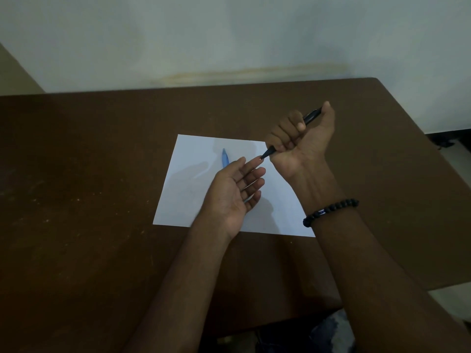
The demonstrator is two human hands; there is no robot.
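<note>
My right hand (300, 138) is raised above the table with its fingers curled round a black pen (311, 116). The pen's tip pokes out below the fist toward the left, and its far end sticks out by the thumb. My left hand (234, 191) is held palm up with straight fingers over a white sheet of paper (188, 179); its fingertips reach close to the black pen's tip. A blue pen (225, 157) lies on the paper, its lower part hidden behind my left hand.
The paper lies on a brown table (89, 200) that stands against a pale wall (229, 34). The table's right edge (433, 154) runs diagonally. A black bead bracelet (331, 210) is on my right wrist.
</note>
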